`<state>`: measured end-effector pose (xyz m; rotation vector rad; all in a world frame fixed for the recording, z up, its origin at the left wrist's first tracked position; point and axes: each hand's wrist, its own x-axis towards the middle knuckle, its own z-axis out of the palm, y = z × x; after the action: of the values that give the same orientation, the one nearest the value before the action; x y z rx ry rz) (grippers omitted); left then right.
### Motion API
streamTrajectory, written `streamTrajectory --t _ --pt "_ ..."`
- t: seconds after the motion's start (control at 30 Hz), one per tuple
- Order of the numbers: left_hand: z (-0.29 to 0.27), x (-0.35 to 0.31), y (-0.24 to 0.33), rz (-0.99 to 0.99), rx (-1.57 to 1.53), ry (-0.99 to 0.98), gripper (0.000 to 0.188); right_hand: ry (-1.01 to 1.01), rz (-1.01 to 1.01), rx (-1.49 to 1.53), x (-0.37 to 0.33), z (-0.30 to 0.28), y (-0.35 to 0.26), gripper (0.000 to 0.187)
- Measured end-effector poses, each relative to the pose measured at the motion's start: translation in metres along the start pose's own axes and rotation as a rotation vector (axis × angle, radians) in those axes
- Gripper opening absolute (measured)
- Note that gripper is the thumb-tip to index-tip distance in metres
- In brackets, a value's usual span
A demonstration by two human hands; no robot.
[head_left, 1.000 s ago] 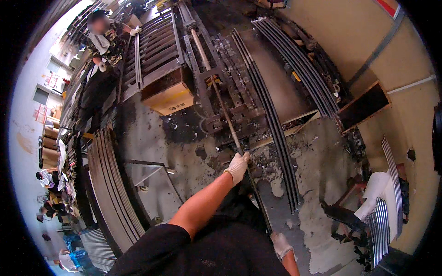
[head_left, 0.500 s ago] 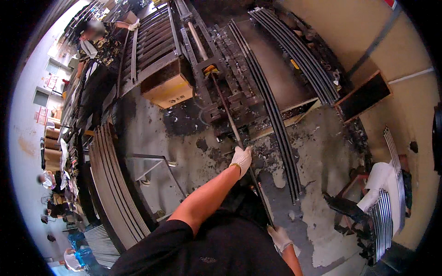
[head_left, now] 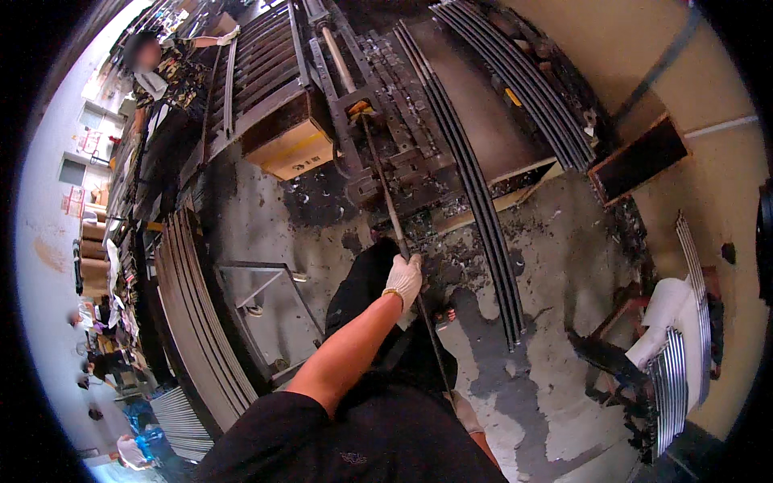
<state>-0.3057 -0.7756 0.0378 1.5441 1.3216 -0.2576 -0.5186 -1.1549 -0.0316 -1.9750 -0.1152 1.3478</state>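
Note:
A long dark metal rod slopes from the orange-marked slot of a greasy machine down to my body. My left hand, in a whitish knit glove, is closed around its middle. Lower down, my right hand, also gloved, is closed at the rod's near end. My dark shirt hides part of that hand. To the right of the rod lies a bundle of several dark tubes, reaching past the machine's bench toward me.
More dark tubes lie on the far right bench. A cardboard box sits left of the machine, near a co-worker touching a slatted rack. Metal frame and long strips stand left; shiny tubes lie right.
Both hands have shifted left with the near part of the rod, and my right hand is now more hidden by my shirt. My dark-trousered leg now shows beside the rod.

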Motion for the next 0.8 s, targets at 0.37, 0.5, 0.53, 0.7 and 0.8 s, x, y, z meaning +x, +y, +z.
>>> streamTrajectory --t 0.37,0.5,0.53,0.7,0.8 --pt "0.022 0.016 0.005 -0.038 0.115 -0.101 0.056 0.194 0.145 -0.079 -0.028 -0.064 -0.082 0.062" --pt "0.022 0.016 0.016 -0.019 0.117 -0.220 0.061 0.222 0.209 -0.132 -0.014 -0.077 -0.062 0.055" --pt "0.020 0.019 0.015 -0.015 0.091 -0.245 0.061 0.227 0.211 -0.148 -0.012 -0.079 -0.062 0.054" --pt "0.014 0.008 0.032 0.007 0.148 -0.287 0.063 0.237 0.210 -0.198 -0.011 -0.092 -0.069 0.053" --pt "0.001 -0.002 0.048 -0.035 0.122 -0.351 0.065 0.222 0.237 -0.202 -0.008 -0.096 -0.069 0.056"
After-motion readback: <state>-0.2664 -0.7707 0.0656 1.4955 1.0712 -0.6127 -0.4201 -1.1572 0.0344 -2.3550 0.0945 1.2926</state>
